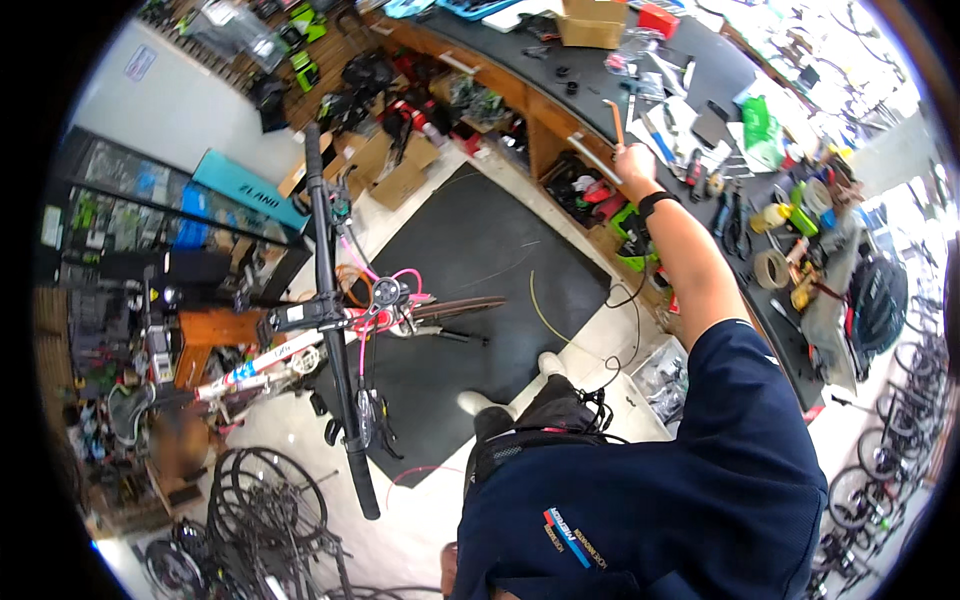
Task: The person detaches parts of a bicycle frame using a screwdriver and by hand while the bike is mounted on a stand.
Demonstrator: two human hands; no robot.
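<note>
My right hand (634, 162) reaches over the front edge of the workbench (700, 85), closed around an orange L-shaped hex key (617, 120) whose bent end points away from me. Pliers (694, 172) and other hand tools lie on the bench to its right. Only a small strip of skin from my left arm or hand (449, 568) shows beside my dark shirt at the lower edge; its fingers are hidden. To my left stands a white and pink bicycle (290, 355) with a flat black handlebar (326, 260), and neither hand touches it.
A black mat (480, 250) covers the floor under my feet. Cardboard boxes (402, 178) sit by the bench's drawers. Several wheels (265, 490) are heaped at lower left. A yellow bottle (770, 218) and tape roll (771, 269) stand on the bench; a row of bicycles (880, 450) lines the right.
</note>
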